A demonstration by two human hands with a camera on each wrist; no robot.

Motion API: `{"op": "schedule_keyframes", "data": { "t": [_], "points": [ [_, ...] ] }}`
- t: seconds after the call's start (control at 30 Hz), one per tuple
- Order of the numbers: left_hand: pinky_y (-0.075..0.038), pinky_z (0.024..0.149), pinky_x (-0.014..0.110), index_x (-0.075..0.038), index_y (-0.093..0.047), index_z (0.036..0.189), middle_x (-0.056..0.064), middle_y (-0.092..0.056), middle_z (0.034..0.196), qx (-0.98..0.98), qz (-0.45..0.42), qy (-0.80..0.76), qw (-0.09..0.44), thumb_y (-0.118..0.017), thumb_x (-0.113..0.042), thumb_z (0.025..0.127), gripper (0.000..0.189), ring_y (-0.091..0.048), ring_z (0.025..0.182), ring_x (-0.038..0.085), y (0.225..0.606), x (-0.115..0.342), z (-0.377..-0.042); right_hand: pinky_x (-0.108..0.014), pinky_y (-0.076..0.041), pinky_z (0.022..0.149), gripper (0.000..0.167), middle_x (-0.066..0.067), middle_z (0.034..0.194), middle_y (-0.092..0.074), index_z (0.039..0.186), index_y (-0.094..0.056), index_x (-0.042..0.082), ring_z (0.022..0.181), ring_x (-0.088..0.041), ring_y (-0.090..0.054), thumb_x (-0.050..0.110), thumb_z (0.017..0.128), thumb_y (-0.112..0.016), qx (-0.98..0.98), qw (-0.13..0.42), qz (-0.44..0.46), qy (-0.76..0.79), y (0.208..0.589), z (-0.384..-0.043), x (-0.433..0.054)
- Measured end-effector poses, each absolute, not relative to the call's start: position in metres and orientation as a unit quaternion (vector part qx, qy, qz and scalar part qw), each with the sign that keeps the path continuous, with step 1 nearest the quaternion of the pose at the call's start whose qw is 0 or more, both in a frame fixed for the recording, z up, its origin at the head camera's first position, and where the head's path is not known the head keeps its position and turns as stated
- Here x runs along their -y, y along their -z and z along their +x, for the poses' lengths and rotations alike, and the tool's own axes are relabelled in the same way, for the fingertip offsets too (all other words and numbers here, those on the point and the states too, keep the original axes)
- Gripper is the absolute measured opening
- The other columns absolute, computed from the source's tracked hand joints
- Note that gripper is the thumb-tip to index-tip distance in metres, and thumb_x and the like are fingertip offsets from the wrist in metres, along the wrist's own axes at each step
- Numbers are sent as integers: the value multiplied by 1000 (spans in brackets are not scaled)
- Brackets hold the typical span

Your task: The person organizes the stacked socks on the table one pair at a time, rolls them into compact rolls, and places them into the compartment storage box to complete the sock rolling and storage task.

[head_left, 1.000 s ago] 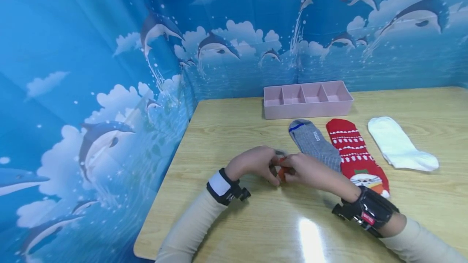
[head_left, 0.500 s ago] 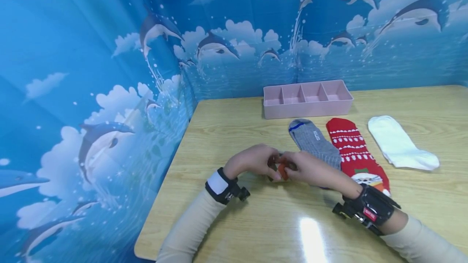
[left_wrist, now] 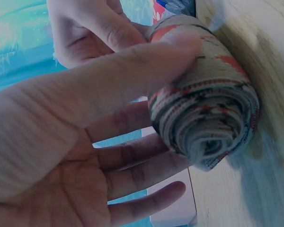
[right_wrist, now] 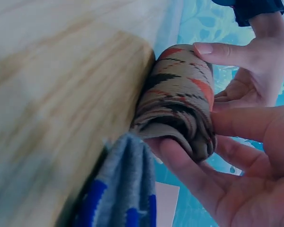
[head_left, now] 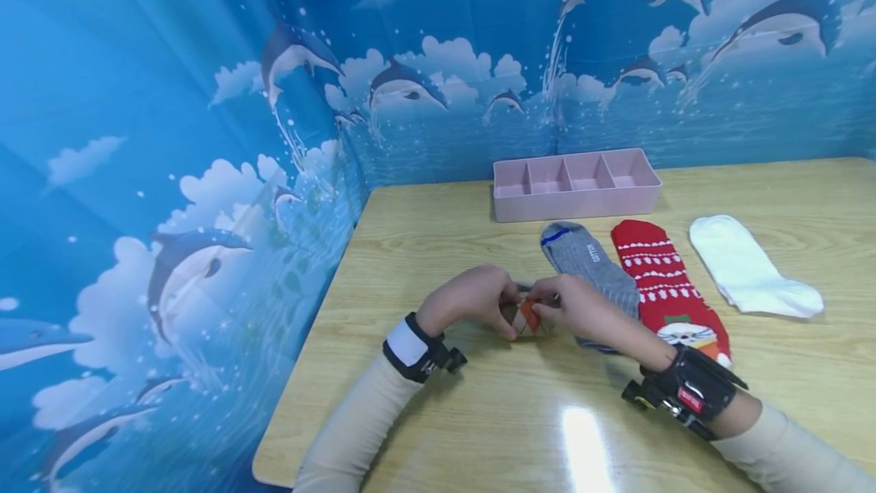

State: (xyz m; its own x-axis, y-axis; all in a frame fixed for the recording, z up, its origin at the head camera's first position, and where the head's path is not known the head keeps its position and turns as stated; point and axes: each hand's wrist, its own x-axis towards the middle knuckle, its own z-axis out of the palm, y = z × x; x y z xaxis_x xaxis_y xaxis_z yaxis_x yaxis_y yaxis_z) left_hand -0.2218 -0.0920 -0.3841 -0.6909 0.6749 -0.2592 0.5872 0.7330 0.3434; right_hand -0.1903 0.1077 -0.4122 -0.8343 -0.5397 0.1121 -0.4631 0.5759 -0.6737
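Note:
A rolled-up sock [head_left: 525, 318], beige with orange and black patterning, lies between both hands on the table. In the left wrist view the roll [left_wrist: 213, 71] shows its spiral end. The left hand [head_left: 475, 299] grips one end, thumb over the top and fingers behind. At the other end, the right hand [head_left: 582, 309] pinches the roll between thumb and fingers. A flat grey sock [head_left: 591, 265] with a blue stripe lies just right of the roll, partly hidden by the right hand. Its blue-marked tip [right_wrist: 128, 184] rises in front in the right wrist view.
Behind the socks stands a pink four-slot organizer box [head_left: 575, 208]. Right of the grey sock lie a red patterned sock [head_left: 660, 276] and a white sock [head_left: 749, 268]. A dolphin-print curtain [head_left: 438, 59] borders the wooden table [head_left: 411, 227] at the back and left.
The right hand has shifted slightly up and its fingers have spread a little, so more of the rolled sock shows. The left hand stays nearly in place; the other socks and box have not moved.

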Motion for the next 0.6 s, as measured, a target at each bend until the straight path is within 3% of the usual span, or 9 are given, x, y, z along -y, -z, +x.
{"op": "schedule_keyframes", "data": {
  "t": [0.17, 0.3, 0.6],
  "points": [
    [-30, 53, 19, -18, -65, 69, -10, -47, 59, -916, 338, -114, 186, -90, -30, 77, 28, -41, 55, 4, 386, 92, -222, -25, -52, 60, 10, -5, 86, -74, 101, -74, 3, 72, -9, -65, 7, 92, -71, -895, 50, -236, 374, 413, -189, -107],
    [-30, 53, 19, -17, -63, 66, -10, -46, 58, -915, 337, -121, 184, -89, -29, 79, 31, -40, 54, 4, 387, 93, -223, -24, -47, 54, 5, -6, 85, -74, 92, -71, 5, 65, -9, -60, 10, 91, -73, -905, 23, -211, 368, 412, -187, -104],
    [-32, 52, 18, -16, -62, 68, -10, -47, 59, -907, 343, -141, 198, -86, -27, 83, 30, -41, 54, 3, 386, 95, -224, -22, -43, 52, 11, 3, 69, -67, 84, -66, 11, 59, -5, -55, 10, 91, -74, -918, -37, -237, 314, 412, -183, -101]
  ]
}}
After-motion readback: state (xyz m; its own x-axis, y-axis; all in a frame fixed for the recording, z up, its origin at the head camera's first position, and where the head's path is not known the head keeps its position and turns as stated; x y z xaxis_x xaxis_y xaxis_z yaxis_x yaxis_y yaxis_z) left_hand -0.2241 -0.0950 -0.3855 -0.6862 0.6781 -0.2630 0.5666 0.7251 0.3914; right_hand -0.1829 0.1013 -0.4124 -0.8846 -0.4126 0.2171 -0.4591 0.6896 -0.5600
